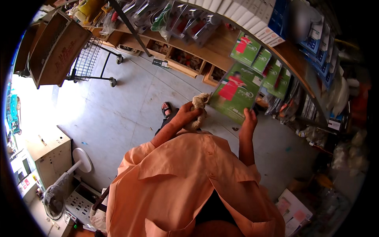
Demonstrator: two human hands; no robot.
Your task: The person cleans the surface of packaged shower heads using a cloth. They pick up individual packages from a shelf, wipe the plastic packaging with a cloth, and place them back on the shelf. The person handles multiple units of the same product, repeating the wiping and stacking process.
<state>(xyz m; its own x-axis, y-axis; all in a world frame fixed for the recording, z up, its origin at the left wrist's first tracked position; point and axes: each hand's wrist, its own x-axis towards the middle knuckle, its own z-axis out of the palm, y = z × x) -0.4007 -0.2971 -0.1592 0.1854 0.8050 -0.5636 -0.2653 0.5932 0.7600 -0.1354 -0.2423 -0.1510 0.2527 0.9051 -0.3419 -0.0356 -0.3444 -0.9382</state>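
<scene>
A crumpled beige cloth (199, 102) is bunched in my left hand (187, 114), in front of my chest. My right hand (250, 117) grips the lower right corner of a flat green package (237, 94) with a red-clothed figure printed on it. The package tilts, and its left edge is near the cloth. Behind it, similar green packages (245, 49) stand at the shelf. The fingertips behind the package are hidden.
Wooden shelves (219, 44) with bagged goods and open drawers (185, 60) curve ahead. White boxes (251, 17) line an upper shelf at the right. A wheeled wire cart (88, 60) stands at the left, a white fan (54, 201) and a cabinet (53, 157) at the lower left.
</scene>
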